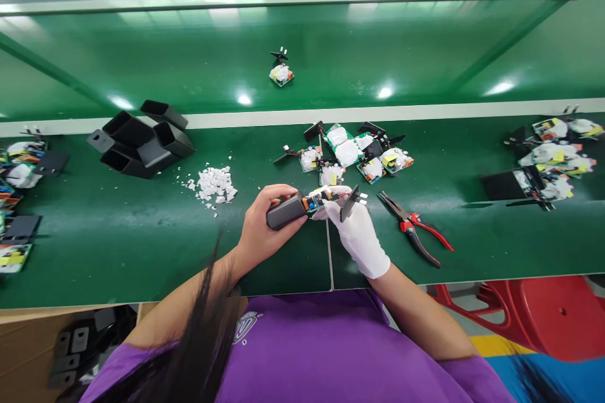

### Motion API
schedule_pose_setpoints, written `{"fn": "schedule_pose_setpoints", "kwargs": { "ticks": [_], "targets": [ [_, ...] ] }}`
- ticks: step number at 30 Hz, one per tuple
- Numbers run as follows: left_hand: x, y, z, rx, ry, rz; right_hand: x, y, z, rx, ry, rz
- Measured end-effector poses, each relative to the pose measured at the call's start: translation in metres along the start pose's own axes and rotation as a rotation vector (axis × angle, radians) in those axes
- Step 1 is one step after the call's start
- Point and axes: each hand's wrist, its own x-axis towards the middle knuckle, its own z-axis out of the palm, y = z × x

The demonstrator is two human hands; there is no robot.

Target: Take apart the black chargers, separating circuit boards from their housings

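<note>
My bare left hand (263, 221) is wrapped around a black plastic adapter housing (286, 211) above the near part of the bench. In my white-gloved right hand (355, 230) is a circuit board (316, 200) with components, its left end at the housing's open right end. How far the board sits inside cannot be made out. A black end cap (350, 204) with metal prongs hangs by wires at the board's right side. Just beyond my hands lies a cluster of circuit boards (348, 152) with white filler and black caps.
Red-handled long-nose pliers (412, 227) lie right of my gloved hand. White scraps (215, 185) are heaped at left, before stacked empty black housings (142, 141). More boards lie at far right (558, 154) and far left (21, 170). A red stool (553, 318) stands below the bench.
</note>
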Motion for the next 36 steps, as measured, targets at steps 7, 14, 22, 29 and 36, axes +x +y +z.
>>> {"fn": "schedule_pose_setpoints", "kwargs": {
  "ticks": [7, 14, 22, 29, 36],
  "targets": [
    [0.0001, 0.0006, -0.0003, -0.017, -0.005, 0.008, 0.0011, 0.0034, -0.0014, -0.013, 0.004, -0.008],
    [-0.0001, 0.0003, 0.0002, -0.003, -0.011, 0.001, 0.0006, 0.0015, 0.0001, 0.015, 0.003, 0.028],
    [0.0012, 0.0009, -0.0006, -0.002, -0.013, -0.001, 0.0014, 0.0012, 0.0000, 0.072, -0.018, 0.050],
    [0.0021, -0.0003, -0.0003, 0.000, 0.007, -0.003, 0.0035, -0.0020, 0.0034, 0.169, -0.013, 0.081],
    [0.0021, -0.0016, -0.0013, -0.009, 0.005, -0.009, 0.0030, -0.0001, 0.0034, 0.248, -0.031, 0.096]
  ]
}}
